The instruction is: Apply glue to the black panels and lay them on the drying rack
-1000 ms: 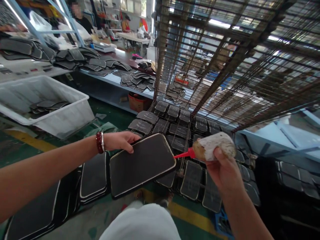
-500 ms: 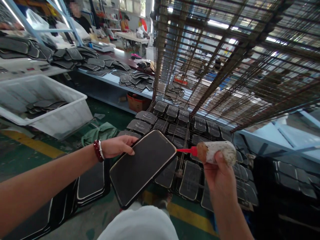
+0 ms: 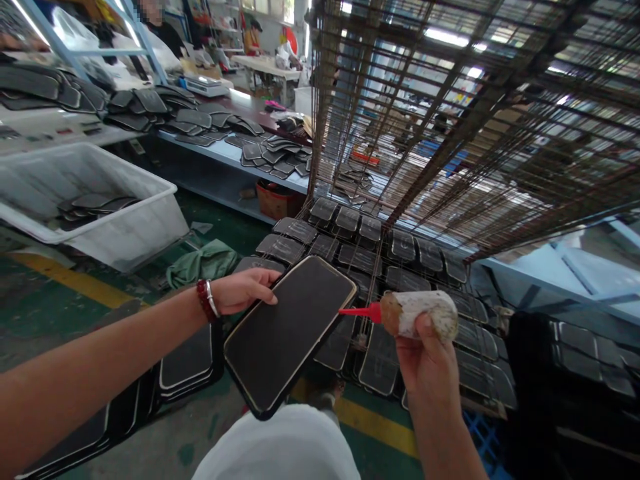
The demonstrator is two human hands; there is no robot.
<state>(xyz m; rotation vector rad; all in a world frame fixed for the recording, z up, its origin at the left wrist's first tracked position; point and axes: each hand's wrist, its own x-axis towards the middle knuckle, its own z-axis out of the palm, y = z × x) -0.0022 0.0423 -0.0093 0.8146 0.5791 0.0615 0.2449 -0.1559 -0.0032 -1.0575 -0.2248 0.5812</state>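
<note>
My left hand (image 3: 250,291), with a red bead bracelet and a silver bangle at the wrist, grips the upper left edge of a flat black panel (image 3: 290,333). The panel has rounded corners and a pale line along its rim, and it is tilted in the air. My right hand (image 3: 431,353) is closed around a stained white glue bottle (image 3: 417,315) lying nearly level. Its thin red nozzle (image 3: 360,311) points left, the tip at the panel's right edge. Whether the tip touches cannot be made out. My left fingers are partly hidden beneath the panel.
A large wire rack (image 3: 430,127) leans up on the right, rows of similar panels (image 3: 380,360) below it. Stacked panels (image 3: 186,357) stand at lower left. A white bin (image 3: 135,223) and a green cloth (image 3: 203,263) are on the left; a blue bench (image 3: 220,170) lies behind.
The bottle's nozzle has moved left and slightly down, from the panel's right corner along its right edge. The panel has shifted slightly right in view, still in my left hand.
</note>
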